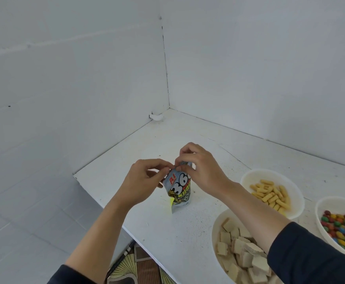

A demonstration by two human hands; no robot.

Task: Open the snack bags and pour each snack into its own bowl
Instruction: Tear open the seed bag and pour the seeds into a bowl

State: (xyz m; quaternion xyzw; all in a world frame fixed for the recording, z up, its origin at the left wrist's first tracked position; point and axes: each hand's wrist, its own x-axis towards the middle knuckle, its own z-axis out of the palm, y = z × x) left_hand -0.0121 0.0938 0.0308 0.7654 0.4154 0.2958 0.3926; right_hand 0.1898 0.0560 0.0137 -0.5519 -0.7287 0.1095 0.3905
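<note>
Snack bag (179, 188) stood upright, centre frame, on the surface (147, 148). Left hand (145, 178) and right hand (203, 168) pinched its top seam, fingers (167, 168) nearly touching. Risk: a sudden tear could burst it, scattering contents. Bowls (270, 170), lower right, all held snacks.

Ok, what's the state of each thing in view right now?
Snack bag: upright on table, top not visibly torn.
Left hand: pinching bag top.
Right hand: pinching bag top.
Stick-snack bowl: filled.
Wafer bowl: filled.
Candy bowl: filled.
</note>
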